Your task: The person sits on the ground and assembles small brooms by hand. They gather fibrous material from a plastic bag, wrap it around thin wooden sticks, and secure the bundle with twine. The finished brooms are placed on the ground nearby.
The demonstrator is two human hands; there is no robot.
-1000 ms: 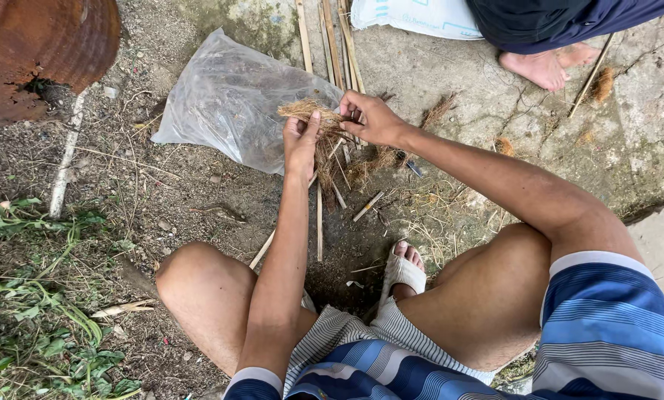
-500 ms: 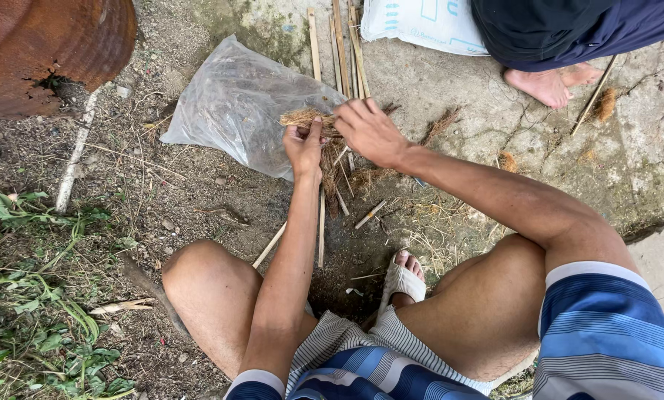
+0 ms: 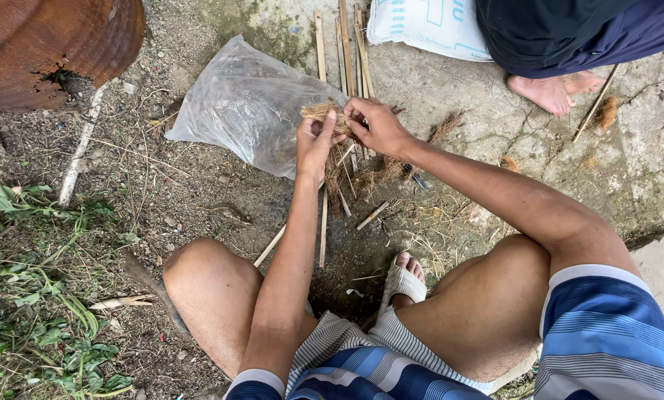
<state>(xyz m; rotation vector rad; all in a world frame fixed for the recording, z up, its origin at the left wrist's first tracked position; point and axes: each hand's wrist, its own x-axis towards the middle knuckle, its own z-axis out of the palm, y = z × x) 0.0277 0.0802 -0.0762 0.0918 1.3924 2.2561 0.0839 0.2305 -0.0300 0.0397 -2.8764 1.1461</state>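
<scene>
I squat over bare ground. My left hand [image 3: 315, 142] and my right hand [image 3: 376, 126] meet above it, both closed on a small bundle of dry brown fibre [image 3: 323, 112]. Loose strands hang from the bundle down to a little heap of the same fibre [image 3: 376, 172] on the ground. Thin bamboo sticks [image 3: 347, 44] lie just beyond my hands, and a few short ones [image 3: 322, 226] lie under my left forearm. A crumpled clear plastic bag [image 3: 247, 104] lies to the left of my hands.
A rusty metal drum [image 3: 51, 44] stands at the top left. A white sack [image 3: 428, 26] and another person's bare foot [image 3: 547, 90] are at the top right on cracked concrete. Grass and weeds [image 3: 36, 311] grow at the lower left. My sandalled foot [image 3: 402, 280] rests between my knees.
Both hands stay together on the fibre bundle; my right hand has shifted its fingers over the top of it. The view has drifted slightly.
</scene>
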